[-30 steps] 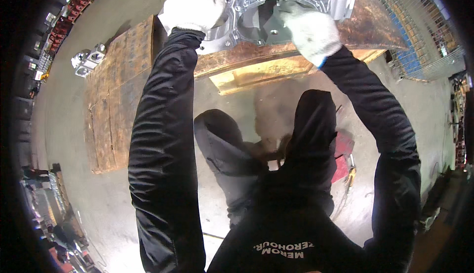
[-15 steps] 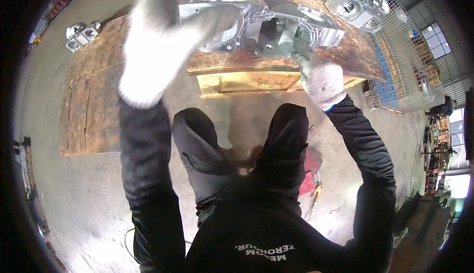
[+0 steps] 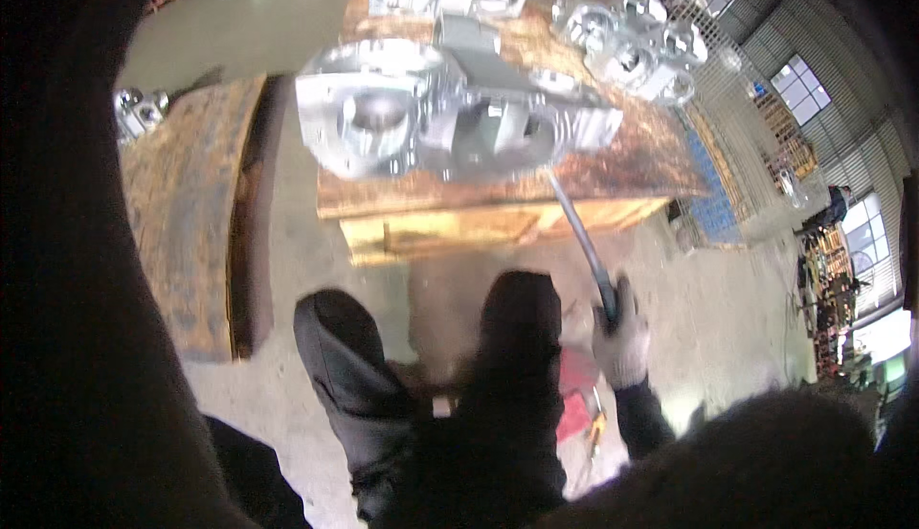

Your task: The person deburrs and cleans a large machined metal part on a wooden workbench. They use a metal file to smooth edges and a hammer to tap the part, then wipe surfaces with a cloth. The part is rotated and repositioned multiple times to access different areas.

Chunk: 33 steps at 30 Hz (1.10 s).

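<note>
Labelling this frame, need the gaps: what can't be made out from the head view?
- Left hand: not identifiable; a dark blurred mass fills the left side of the head view.
- Far end of the rod held by the right hand: blurred where it meets the metal casting.
- Castings at the back: blurred, detail lost.
- Red object on the floor: partly hidden by the knee.

The wooden pallet (image 3: 498, 199) is crowded on top: a big metal casting (image 3: 431, 122) fills its near edge, with smaller castings (image 3: 632, 41) packed behind it toward the far right corner. A long metal bar (image 3: 577, 237) slants from the casting's near right side down to the gloved right hand (image 3: 620, 337), cutting across the room in front of the pallet. Bare concrete floor (image 3: 292, 242) forms a narrow lane between the pallet and a second wooden platform (image 3: 182, 213) to its left. The person's knees (image 3: 517, 337) block the space just below the pallet's front.
</note>
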Tool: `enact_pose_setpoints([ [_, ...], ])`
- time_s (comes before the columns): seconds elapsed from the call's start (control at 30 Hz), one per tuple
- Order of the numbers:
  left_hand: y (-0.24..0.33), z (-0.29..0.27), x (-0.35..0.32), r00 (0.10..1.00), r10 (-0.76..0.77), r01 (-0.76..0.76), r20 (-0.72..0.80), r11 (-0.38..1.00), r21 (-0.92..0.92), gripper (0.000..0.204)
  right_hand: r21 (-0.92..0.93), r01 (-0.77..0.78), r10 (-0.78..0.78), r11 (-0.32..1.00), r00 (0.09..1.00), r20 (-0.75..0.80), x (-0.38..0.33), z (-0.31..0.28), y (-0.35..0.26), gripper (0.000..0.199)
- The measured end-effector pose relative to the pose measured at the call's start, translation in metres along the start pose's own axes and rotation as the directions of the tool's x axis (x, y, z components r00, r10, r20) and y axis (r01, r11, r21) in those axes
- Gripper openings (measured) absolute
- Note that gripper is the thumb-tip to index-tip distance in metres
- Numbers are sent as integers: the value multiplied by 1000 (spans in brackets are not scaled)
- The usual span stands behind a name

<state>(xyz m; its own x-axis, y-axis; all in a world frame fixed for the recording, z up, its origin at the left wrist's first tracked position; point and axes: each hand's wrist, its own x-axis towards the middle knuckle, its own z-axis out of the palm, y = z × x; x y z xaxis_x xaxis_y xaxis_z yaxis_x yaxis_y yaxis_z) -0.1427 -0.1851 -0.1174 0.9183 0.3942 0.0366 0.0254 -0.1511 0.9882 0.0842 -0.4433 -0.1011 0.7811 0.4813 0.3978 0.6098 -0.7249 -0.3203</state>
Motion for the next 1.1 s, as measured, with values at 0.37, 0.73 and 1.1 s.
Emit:
enact_pose_setpoints([
  [0.37, -9, 29, 42, 993, 10, 19, -117, 969, 246, 36, 218, -878, 766, 427, 479, 429, -276, 161, 195, 33],
  [0.73, 80, 22, 131, 907, 375, -185, -191, 762, 620, 34, -234, -906, 894, 353, 252, 371, -304, 237, 193, 62],
  [1.1, 108, 68, 172, 906, 422, -309, -27, 704, 639, 34, -237, -897, 794, 372, 176, 582, -209, 372, 243, 110],
])
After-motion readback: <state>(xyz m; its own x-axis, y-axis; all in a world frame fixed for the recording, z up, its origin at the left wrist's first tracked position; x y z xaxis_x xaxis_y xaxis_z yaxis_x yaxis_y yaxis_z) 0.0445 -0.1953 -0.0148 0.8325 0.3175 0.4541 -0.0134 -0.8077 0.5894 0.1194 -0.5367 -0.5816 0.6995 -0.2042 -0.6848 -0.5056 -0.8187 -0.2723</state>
